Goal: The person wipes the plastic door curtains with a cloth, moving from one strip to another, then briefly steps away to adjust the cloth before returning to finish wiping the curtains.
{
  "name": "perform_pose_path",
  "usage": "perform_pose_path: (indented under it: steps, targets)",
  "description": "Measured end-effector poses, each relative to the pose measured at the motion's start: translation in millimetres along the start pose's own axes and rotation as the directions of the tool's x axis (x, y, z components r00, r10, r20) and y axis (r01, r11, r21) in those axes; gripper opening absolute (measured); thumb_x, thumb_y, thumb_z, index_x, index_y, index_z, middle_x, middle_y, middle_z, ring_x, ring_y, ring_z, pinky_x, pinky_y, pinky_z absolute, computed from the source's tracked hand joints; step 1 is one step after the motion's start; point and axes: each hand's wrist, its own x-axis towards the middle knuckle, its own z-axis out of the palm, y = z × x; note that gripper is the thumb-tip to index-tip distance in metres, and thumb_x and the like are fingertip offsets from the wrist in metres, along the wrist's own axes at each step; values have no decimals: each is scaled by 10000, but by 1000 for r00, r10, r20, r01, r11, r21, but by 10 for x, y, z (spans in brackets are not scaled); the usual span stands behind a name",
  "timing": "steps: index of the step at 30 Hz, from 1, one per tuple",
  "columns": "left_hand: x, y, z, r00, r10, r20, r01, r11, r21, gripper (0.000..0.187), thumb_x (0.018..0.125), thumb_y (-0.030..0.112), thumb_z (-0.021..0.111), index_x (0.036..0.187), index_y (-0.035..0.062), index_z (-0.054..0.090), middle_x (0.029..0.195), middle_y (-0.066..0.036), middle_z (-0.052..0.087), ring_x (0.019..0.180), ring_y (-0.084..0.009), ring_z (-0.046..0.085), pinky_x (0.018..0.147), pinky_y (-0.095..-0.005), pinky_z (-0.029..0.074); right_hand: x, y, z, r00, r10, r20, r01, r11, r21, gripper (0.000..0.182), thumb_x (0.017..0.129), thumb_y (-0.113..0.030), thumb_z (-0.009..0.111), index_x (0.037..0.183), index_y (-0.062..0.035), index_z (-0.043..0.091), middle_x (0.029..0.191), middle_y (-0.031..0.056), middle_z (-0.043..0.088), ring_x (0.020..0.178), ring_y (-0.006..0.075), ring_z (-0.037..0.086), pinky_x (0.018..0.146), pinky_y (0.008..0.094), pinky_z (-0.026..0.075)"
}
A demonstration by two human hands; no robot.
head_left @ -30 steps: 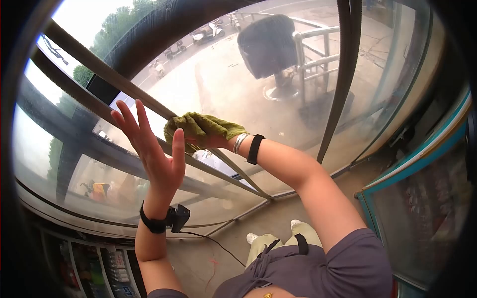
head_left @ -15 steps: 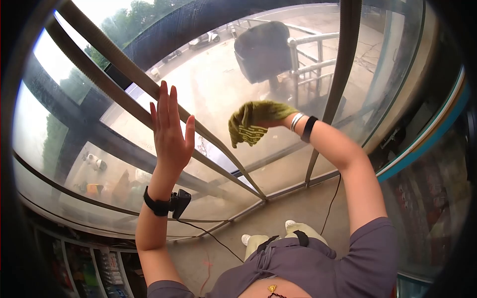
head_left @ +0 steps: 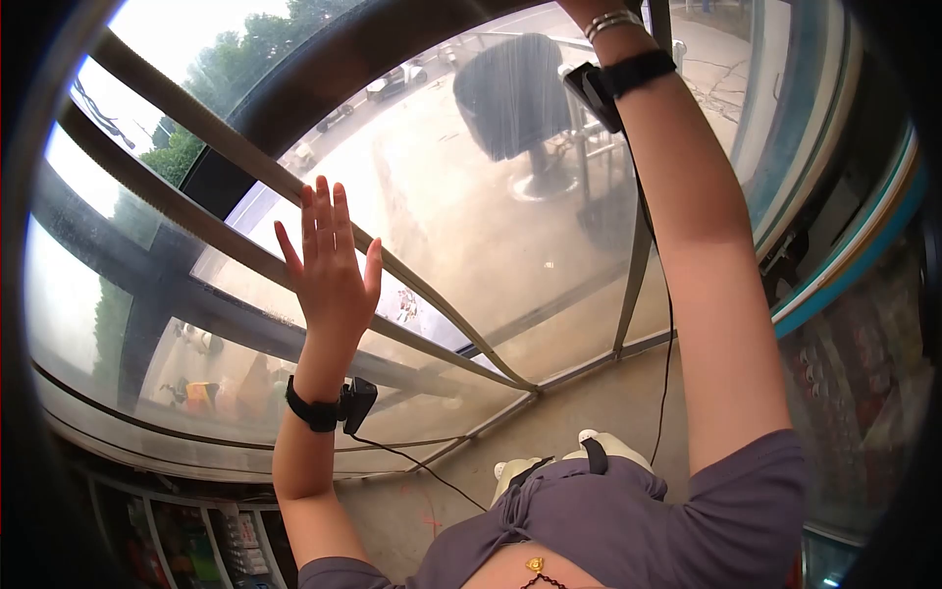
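My left hand [head_left: 334, 280] is raised with its fingers spread, holding nothing. It overlaps the grey edge strip [head_left: 412, 277] of the glass door in this view. A black strap with a small black box [head_left: 357, 402] circles the left wrist. My right arm [head_left: 687, 187] stretches up across the large glass pane [head_left: 432, 196]. Only the base of my right hand [head_left: 585, 10] shows at the top edge, its fingers cut off by the frame. Silver bracelets [head_left: 612, 24] and a black wrist strap [head_left: 638, 73] sit below it.
Outside the glass stand a dark chair [head_left: 515, 98] on a round base and a metal railing. Shelves with goods [head_left: 231, 545] are at the lower left. Thin black cables [head_left: 661, 393] hang from both wrists. A teal-edged counter or door [head_left: 844, 265] lies to the right.
My right arm has swung upward, carrying the hand and the olive-green cloth it held out of view. My left hand has stayed about in place, its fingers spread wider.
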Motion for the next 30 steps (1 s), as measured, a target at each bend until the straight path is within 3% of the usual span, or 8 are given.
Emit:
perform_pose_path:
  steps: [7, 11, 14, 20, 24, 26, 27, 30]
  targets:
    - [3, 51, -12, 998, -4, 55, -3, 993, 122, 646, 786, 299, 569, 1331, 62, 316, 1418, -100, 235, 1321, -217, 194, 1069, -454, 41, -2419, 259, 133, 828, 468, 309, -557, 753, 350, 398, 865, -249, 442, 1201, -36, 440, 1258, 144, 435, 1178, 269, 389, 983, 446, 260]
    - [-32, 24, -31, 998, 11, 54, -19, 988, 154, 609, 784, 288, 570, 1312, 76, 355, 1409, -125, 247, 1314, -245, 208, 1064, -463, 71, -3817, -120, -94, 352, 637, 685, -559, -444, 700, 405, 866, -261, 444, 1200, -32, 437, 1248, 147, 442, 1168, 271, 399, 983, 434, 269]
    - [-35, 43, -2, 999, 14, 32, -18, 994, 106, 601, 772, 265, 581, 1301, 75, 369, 1398, -159, 254, 1304, -290, 221, 1058, -467, 107, -4349, -592, -207, 319, 575, 754, -117, -765, 633, 410, 867, -270, 446, 1199, -29, 435, 1240, 150, 447, 1161, 272, 406, 983, 424, 276]
    - [-104, 10, 8, 997, 52, -50, -54, 998, -43, 589, 745, 167, 608, 1286, 86, 388, 1374, -208, 264, 1278, -339, 249, 1036, -440, 216, -3729, -986, -85, 355, 763, 540, -342, -431, 835, 422, 869, -288, 449, 1198, -24, 431, 1225, 155, 457, 1145, 274, 422, 982, 405, 290]
    - [-239, -10, -97, 996, 88, -17, -90, 982, -166, 462, 749, 164, 595, 1188, 71, 486, 1337, -141, 345, 1275, -306, 268, 1039, -446, 212, -2946, -832, 30, 572, 683, 454, -817, 424, 391, 431, 870, -299, 451, 1197, -21, 428, 1214, 158, 464, 1135, 276, 432, 982, 393, 299]
    - [-315, 0, -136, 993, 118, 29, -112, 980, -167, 457, 754, 166, 588, 1189, 73, 485, 1339, -141, 342, 1273, -293, 278, 1042, -445, 205, -2424, -718, 132, 683, 535, 498, -688, 701, 190, 435, 871, -305, 452, 1197, -19, 427, 1209, 159, 468, 1130, 277, 437, 982, 387, 303]
    - [-350, 11, -139, 986, 154, 68, -141, 977, -160, 452, 759, 168, 582, 1190, 75, 484, 1340, -140, 340, 1270, -279, 289, 1045, -443, 198, -1924, -707, 69, 836, 227, 500, -255, 967, -12, 426, 880, -247, 428, 1175, 59, 402, 1189, 195, 469, 1144, 301, 420, 990, 397, 294]
    - [-449, 62, -151, 982, 167, 90, -149, 974, -171, 475, 769, 170, 570, 1224, 88, 463, 1352, -134, 327, 1271, -260, 295, 1059, -435, 154, -1055, -647, 553, 976, -138, 166, 204, 842, -499, 496, 857, -296, 426, 1244, 9, 373, 1257, 207, 404, 1184, 343, 363, 1013, 484, 249]
